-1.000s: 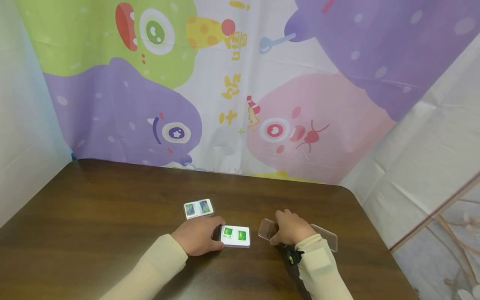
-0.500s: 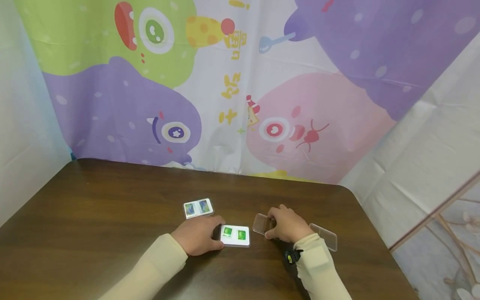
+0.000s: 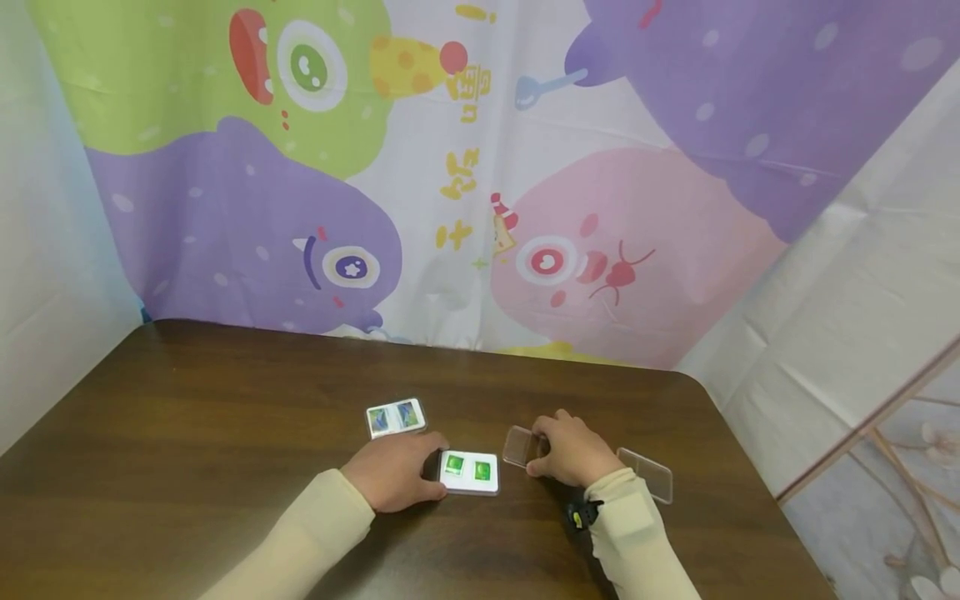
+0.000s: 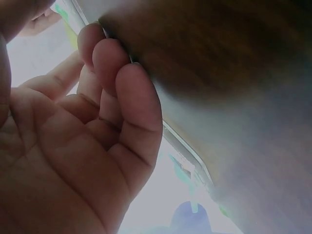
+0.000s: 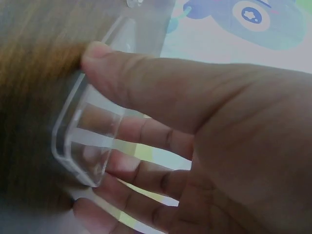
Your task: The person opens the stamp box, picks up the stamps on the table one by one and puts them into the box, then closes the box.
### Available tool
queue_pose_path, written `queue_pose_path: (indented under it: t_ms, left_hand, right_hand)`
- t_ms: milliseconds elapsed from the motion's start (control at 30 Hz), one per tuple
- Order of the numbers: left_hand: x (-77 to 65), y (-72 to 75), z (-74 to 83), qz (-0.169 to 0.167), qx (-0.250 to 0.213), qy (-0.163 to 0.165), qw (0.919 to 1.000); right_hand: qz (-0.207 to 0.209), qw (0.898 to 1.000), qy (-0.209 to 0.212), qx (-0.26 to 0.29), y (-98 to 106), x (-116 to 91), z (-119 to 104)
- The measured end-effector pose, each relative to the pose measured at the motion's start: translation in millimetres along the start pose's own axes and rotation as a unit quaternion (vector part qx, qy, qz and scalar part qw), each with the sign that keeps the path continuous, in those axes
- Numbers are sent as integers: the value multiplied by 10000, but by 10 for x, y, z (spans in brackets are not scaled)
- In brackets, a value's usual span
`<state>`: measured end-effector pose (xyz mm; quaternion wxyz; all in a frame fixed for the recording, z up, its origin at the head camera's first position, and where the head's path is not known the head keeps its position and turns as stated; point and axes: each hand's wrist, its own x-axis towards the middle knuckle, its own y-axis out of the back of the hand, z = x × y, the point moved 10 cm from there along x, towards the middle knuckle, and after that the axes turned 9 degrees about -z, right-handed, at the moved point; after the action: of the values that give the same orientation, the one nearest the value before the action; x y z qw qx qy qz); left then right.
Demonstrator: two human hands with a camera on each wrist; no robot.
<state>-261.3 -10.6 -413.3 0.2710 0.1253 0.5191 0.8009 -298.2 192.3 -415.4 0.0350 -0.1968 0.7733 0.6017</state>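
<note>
My left hand (image 3: 393, 471) grips the left end of a flat white case (image 3: 468, 483) with two small green pictures on its top. Thumb and fingers stand at opposite edges of it, and the hand covers its left end. Right of that case, my right hand (image 3: 576, 452) holds a clear plastic lid (image 3: 517, 447) by its edges. In the right wrist view the thumb lies along one long side of the lid (image 5: 95, 124), with fingers at the other side. The lid is close over the table, apart from the white case.
A second flat case (image 3: 395, 418) with two bluish-green pictures lies just beyond my left hand. Another clear plastic lid (image 3: 654, 479) lies right of my right wrist. The brown table (image 3: 247, 392) ends at a cartoon-printed curtain (image 3: 442, 292).
My right hand has moved a little left and away from me with the clear lid, closer to the white case, and has almost stopped. The left hand stays in place.
</note>
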Motion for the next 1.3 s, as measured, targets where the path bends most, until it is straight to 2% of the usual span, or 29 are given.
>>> queue_pose_path:
  t_ms: [533,1300]
  left_hand:
    - [-1,28,-36,41,55,165,9998]
    - [2,2,-40,39,-12,112,9999]
  right_hand:
    - [32,10000,44,-56,-6,1,-58]
    - [118,9998,127,-87,2,-14,-113]
